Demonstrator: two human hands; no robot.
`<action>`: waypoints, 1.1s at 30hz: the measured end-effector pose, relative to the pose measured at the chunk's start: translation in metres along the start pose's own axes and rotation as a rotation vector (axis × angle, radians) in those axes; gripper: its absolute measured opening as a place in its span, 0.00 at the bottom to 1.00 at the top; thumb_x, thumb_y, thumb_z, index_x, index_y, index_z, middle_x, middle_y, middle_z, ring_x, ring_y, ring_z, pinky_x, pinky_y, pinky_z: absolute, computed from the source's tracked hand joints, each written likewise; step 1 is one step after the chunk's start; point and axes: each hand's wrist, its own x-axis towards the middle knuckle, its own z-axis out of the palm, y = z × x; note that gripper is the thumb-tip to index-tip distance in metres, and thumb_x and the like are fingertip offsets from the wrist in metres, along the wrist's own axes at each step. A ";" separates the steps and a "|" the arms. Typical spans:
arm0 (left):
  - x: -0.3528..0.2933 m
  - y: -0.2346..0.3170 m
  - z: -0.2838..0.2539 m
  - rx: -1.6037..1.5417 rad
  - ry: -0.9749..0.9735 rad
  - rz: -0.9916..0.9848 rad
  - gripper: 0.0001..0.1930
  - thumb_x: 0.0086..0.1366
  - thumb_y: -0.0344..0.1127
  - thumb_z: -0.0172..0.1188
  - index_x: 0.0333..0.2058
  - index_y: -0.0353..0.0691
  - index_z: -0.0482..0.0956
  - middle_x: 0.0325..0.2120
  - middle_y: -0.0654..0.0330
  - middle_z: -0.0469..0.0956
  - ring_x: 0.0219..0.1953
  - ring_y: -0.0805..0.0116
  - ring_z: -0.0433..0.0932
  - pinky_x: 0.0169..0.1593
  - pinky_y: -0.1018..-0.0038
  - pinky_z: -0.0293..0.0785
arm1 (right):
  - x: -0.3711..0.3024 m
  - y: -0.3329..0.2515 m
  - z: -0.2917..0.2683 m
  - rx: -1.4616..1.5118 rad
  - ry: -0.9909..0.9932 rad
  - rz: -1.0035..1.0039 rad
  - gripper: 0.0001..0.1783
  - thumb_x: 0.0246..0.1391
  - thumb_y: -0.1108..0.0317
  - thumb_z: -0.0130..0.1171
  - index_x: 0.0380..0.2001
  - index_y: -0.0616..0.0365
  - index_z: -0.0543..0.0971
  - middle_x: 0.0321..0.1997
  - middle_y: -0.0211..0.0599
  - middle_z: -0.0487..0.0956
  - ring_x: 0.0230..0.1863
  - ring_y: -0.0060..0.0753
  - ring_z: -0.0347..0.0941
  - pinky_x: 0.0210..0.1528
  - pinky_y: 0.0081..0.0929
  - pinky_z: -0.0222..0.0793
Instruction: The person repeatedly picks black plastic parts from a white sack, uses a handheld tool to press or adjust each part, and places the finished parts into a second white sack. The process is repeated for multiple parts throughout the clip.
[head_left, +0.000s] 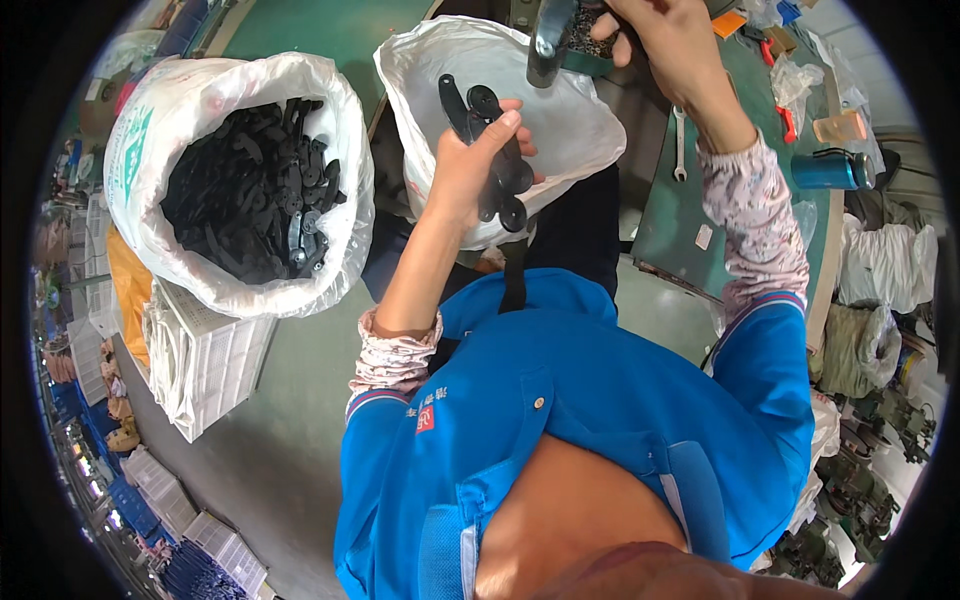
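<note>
My left hand [470,165] grips a bunch of black plastic parts [497,160] with round ends, held over a white plastic bag [570,120] in front of me. My right hand [665,35] reaches up at the top of the view, closed around something near a dark metal handle [548,40]; what it grips is partly cut off. To the left stands a large white sack [240,290] filled with several black plastic parts [250,190] of the same kind.
A green workbench [680,210] at right carries a wrench [680,145], a blue cylinder [830,170] and small red tools [788,122]. A white crate [210,365] sits under the sack. Bags and machine parts crowd the right edge.
</note>
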 end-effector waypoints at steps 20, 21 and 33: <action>-0.006 0.006 0.006 0.158 -0.239 -0.078 0.19 0.64 0.40 0.53 0.46 0.29 0.69 0.36 0.48 0.77 0.33 0.61 0.81 0.28 0.67 0.82 | -0.077 0.113 0.019 0.005 -0.342 0.049 0.11 0.58 0.63 0.57 0.39 0.59 0.78 0.44 0.32 0.79 0.42 0.22 0.75 0.45 0.21 0.68; -0.006 0.009 0.008 0.167 -0.209 -0.099 0.19 0.65 0.41 0.52 0.46 0.29 0.70 0.36 0.47 0.77 0.33 0.60 0.81 0.28 0.68 0.82 | -0.077 0.112 0.019 0.062 -0.362 0.071 0.10 0.57 0.64 0.57 0.38 0.59 0.79 0.44 0.32 0.79 0.43 0.22 0.75 0.46 0.22 0.68; 0.006 -0.011 -0.020 -0.315 -0.043 -0.242 0.20 0.67 0.54 0.47 0.31 0.42 0.72 0.24 0.59 0.74 0.23 0.71 0.72 0.21 0.77 0.67 | -0.131 0.095 0.019 -0.645 -0.446 -0.744 0.34 0.45 0.83 0.58 0.58 0.50 0.68 0.53 0.46 0.71 0.48 0.44 0.73 0.41 0.32 0.74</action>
